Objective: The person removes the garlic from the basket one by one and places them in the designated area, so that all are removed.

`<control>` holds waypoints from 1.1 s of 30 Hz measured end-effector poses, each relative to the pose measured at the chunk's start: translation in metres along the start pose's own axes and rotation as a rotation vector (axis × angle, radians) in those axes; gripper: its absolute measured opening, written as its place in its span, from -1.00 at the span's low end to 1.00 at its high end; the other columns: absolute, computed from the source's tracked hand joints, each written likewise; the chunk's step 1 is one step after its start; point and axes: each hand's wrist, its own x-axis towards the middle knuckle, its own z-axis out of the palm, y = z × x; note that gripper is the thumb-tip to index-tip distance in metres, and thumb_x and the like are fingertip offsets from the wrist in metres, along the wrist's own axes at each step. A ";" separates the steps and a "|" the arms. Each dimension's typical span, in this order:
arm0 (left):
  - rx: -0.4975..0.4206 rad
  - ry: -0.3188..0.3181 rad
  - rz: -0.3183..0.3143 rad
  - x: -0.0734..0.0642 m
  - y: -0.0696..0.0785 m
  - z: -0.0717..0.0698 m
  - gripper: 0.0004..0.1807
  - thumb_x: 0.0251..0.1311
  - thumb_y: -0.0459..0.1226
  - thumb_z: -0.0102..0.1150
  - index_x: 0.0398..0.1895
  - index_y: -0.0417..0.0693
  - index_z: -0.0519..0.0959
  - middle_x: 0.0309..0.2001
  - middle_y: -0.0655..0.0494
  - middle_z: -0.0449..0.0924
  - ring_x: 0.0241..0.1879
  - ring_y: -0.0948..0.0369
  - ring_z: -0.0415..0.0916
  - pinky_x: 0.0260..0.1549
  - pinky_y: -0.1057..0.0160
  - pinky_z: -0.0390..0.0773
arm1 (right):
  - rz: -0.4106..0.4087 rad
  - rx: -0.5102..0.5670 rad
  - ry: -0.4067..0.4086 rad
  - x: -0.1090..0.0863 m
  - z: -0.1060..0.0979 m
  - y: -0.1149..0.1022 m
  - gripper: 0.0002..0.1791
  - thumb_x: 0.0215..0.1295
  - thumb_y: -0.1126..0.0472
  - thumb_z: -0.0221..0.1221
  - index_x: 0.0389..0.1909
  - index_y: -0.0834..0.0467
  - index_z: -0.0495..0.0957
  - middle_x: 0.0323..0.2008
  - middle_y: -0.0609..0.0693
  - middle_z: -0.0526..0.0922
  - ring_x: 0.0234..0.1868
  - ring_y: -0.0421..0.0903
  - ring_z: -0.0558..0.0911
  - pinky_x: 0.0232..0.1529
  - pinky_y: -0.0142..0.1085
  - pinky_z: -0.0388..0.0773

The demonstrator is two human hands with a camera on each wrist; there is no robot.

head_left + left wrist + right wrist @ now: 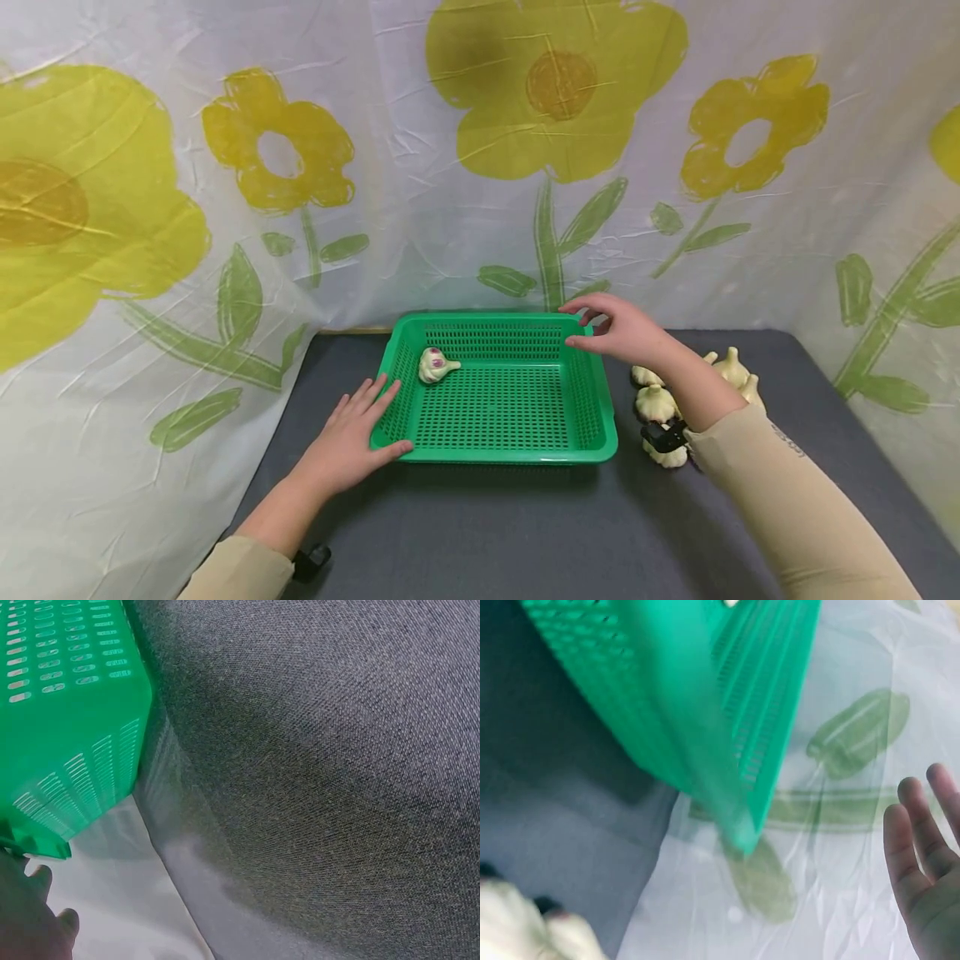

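A green plastic basket [495,456] with slotted walls stands on the dark table. One garlic bulb [432,365] with purple patches lies inside it, near the left wall. My left hand [352,437] rests with spread, straight fingers on the basket's left rim. Over the far right corner of the basket is my right hand [618,332], its fingers loosely bent and nothing between them. In the right wrist view the right hand [930,862] shows relaxed fingers beside the basket [697,720]. The left wrist view has the left hand [34,915] below the basket's rim.
Several pale garlic bulbs [657,404] lie in a group right of the basket, partly hidden by the right forearm. A dark cloth covers the table [480,533]. Behind it hangs a white curtain [390,208] printed with yellow flowers.
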 end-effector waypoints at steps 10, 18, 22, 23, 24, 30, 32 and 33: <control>0.000 -0.001 -0.007 -0.001 0.000 0.001 0.05 0.17 0.27 0.21 0.61 0.16 -0.03 0.60 0.06 -0.20 0.56 -0.03 -0.26 0.45 -0.21 -0.20 | -0.020 0.000 -0.078 0.038 0.023 -0.011 -0.42 0.26 0.02 0.35 0.28 0.04 0.50 0.22 0.00 0.48 0.11 0.10 0.51 0.00 -0.08 0.57; -0.001 0.007 -0.007 -0.001 -0.002 0.001 0.04 0.17 0.28 0.20 0.61 0.18 -0.03 0.60 0.07 -0.19 0.56 -0.02 -0.25 0.45 -0.20 -0.19 | -0.030 -0.050 -0.125 0.064 0.043 -0.019 -0.48 0.28 -0.02 0.33 0.24 -0.05 0.53 0.23 0.02 0.50 0.12 0.12 0.52 -0.08 -0.08 0.56; -0.003 0.008 -0.008 -0.002 -0.002 0.000 0.05 0.17 0.28 0.21 0.61 0.17 -0.03 0.60 0.08 -0.19 0.56 -0.02 -0.26 0.45 -0.20 -0.20 | -0.012 -0.069 -0.144 0.076 0.057 -0.019 -0.48 0.28 -0.02 0.33 0.25 -0.06 0.52 0.20 0.01 0.51 0.14 0.11 0.53 -0.04 -0.08 0.55; -0.002 0.009 -0.007 -0.002 -0.002 0.000 0.05 0.17 0.28 0.21 0.61 0.16 -0.02 0.60 0.08 -0.19 0.56 -0.02 -0.26 0.45 -0.20 -0.20 | -0.006 -0.072 -0.149 0.079 0.061 -0.018 -0.48 0.28 -0.02 0.33 0.25 -0.06 0.52 0.19 0.01 0.51 0.13 0.10 0.54 -0.04 -0.08 0.55; -0.003 0.009 -0.007 -0.002 -0.002 0.000 0.05 0.17 0.28 0.21 0.61 0.16 -0.02 0.60 0.08 -0.19 0.56 -0.02 -0.26 0.45 -0.20 -0.20 | 0.001 -0.075 -0.154 0.081 0.065 -0.018 -0.48 0.29 -0.01 0.33 0.25 -0.06 0.52 0.18 0.02 0.51 0.13 0.10 0.54 -0.03 -0.08 0.55; -0.002 0.010 -0.013 -0.002 0.001 -0.001 0.05 0.16 0.27 0.22 0.61 0.16 -0.02 0.60 0.09 -0.19 0.57 0.00 -0.28 0.46 -0.18 -0.21 | 0.024 -0.120 -0.196 0.092 0.090 -0.011 -0.44 0.29 -0.02 0.32 0.29 -0.04 0.49 0.21 0.09 0.49 0.12 0.07 0.54 0.01 -0.06 0.54; -0.004 0.012 -0.012 -0.002 0.002 -0.002 0.05 0.16 0.26 0.23 0.61 0.15 -0.02 0.60 0.09 -0.19 0.56 0.00 -0.28 0.46 -0.19 -0.21 | 0.031 -0.138 -0.206 0.095 0.098 -0.007 -0.43 0.28 -0.03 0.32 0.30 -0.05 0.49 0.23 0.07 0.49 0.12 0.04 0.54 0.02 -0.07 0.54; -0.004 0.012 -0.011 -0.002 0.002 -0.002 0.05 0.16 0.26 0.22 0.61 0.15 -0.02 0.60 0.09 -0.19 0.56 0.00 -0.27 0.46 -0.19 -0.20 | 0.030 -0.147 -0.209 0.097 0.102 -0.005 -0.42 0.29 -0.03 0.32 0.31 -0.05 0.48 0.23 0.07 0.48 0.12 0.04 0.55 0.02 -0.07 0.55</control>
